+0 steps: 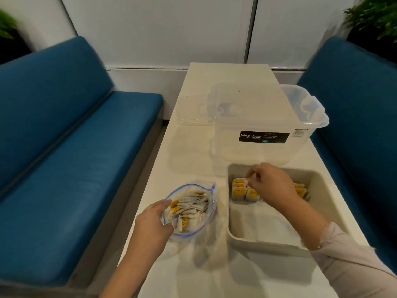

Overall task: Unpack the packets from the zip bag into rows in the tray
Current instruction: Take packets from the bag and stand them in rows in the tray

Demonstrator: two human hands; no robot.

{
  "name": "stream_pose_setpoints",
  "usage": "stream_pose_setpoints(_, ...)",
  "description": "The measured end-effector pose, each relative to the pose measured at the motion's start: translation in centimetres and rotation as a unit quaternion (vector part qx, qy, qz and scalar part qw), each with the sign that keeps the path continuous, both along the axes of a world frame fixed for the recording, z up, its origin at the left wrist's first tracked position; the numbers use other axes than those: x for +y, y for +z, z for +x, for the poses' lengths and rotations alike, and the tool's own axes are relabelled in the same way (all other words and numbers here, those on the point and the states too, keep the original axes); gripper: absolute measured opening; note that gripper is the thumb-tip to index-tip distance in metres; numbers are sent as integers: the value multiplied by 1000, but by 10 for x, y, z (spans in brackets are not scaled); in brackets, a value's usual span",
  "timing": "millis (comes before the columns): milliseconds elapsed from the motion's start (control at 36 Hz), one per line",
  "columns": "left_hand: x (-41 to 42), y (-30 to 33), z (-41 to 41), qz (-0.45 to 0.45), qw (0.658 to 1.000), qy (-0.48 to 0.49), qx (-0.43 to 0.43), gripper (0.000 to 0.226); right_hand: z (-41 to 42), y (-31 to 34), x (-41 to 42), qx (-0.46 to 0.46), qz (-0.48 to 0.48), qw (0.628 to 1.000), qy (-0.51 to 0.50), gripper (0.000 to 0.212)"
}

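Note:
An open clear zip bag (209, 191) with a blue rim lies on the white table, full of several white and yellow packets (189, 208). My left hand (153, 222) grips the bag's near edge. To the right stands a beige tray (322, 186) with a row of yellow-labelled packets (239, 190) along its far end. My right hand (270, 182) is inside the tray over that row, fingers curled, pinching a packet at the row's middle. More packets (300, 189) show to the right of the hand.
A clear Megabox storage box (266, 117) stands behind the tray, with its clear lid (193, 110) lying to its left. Blue benches (64, 147) flank the narrow table (204, 265) on both sides. Plants sit in the top corners.

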State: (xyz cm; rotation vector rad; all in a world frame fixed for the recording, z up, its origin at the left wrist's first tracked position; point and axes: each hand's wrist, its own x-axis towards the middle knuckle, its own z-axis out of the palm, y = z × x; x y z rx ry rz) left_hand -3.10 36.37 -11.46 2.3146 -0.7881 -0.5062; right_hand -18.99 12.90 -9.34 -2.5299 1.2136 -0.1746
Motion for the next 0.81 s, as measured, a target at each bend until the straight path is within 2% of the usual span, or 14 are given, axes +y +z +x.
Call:
stream_pose_setpoints(111,0,0,-3,-10,1000,-5,6,57,21,19,30,-61,34,996,58,4)
stream_pose_setpoints(167,-1,0,-4,-15,1000,-4,9,59,35,24,48,-61,55,991,104,8)
stream_pose_setpoints(278,-1,1,-3,-12,1000,-10,9,60,62,22,80,2,58,981,188,18)
stream_pose_setpoints(361,1,1,-1,-9,1000,-15,10,61,79,8,93,73,-10,972,223,24)
stream_pose_setpoints(500,-1,2,2,2,1000,-20,8,63,98,-9,101,170,-88,964,187,30)
stream_pose_setpoints(806,-2,1,6,22,999,-35,2,64,110,-25,97,160,-89,975,128,24)
